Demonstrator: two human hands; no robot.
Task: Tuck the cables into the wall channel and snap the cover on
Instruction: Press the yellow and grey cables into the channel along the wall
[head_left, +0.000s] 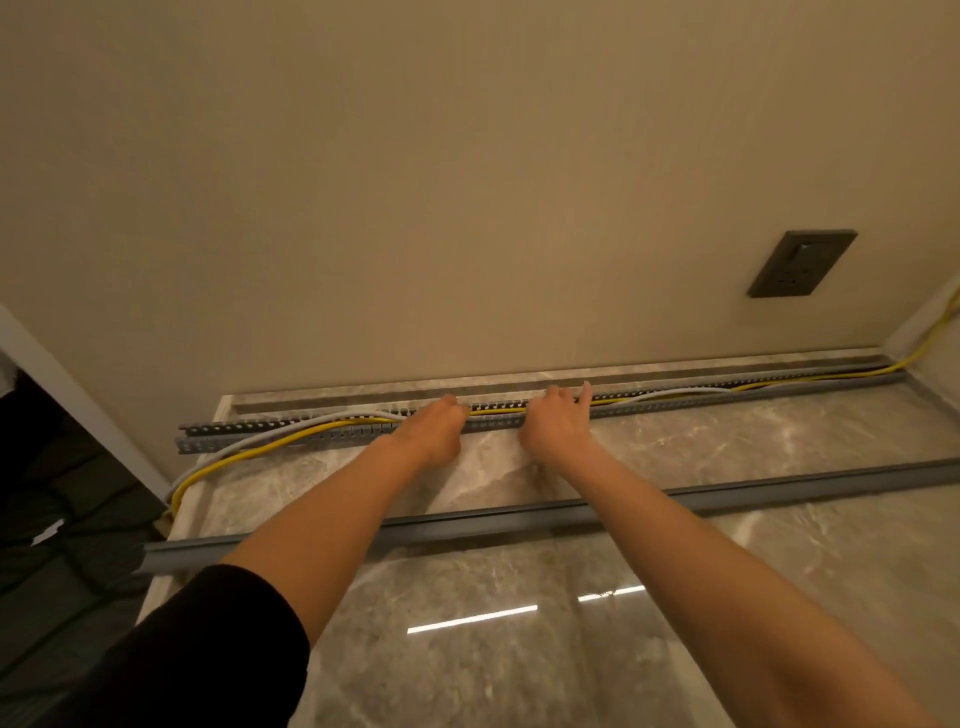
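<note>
A long grey slotted channel (291, 435) lies along the foot of the beige wall on a marble surface. A yellow cable (270, 446) and a grey cable (249, 440) run in it and spill over its front wall at the left; both also bulge out at the right. My left hand (434, 426) rests on the channel at mid-length, fingers curled down onto the cables. My right hand (558, 421) presses on the channel just to the right, fingers bent into it. The grey cover strip (519, 517) lies loose on the marble, under my forearms.
A dark wall socket (800, 264) sits on the wall at the right. The yellow cable climbs the right corner (935, 332). The marble top (727, 597) ends at the left edge, with dark cushions (57, 519) below.
</note>
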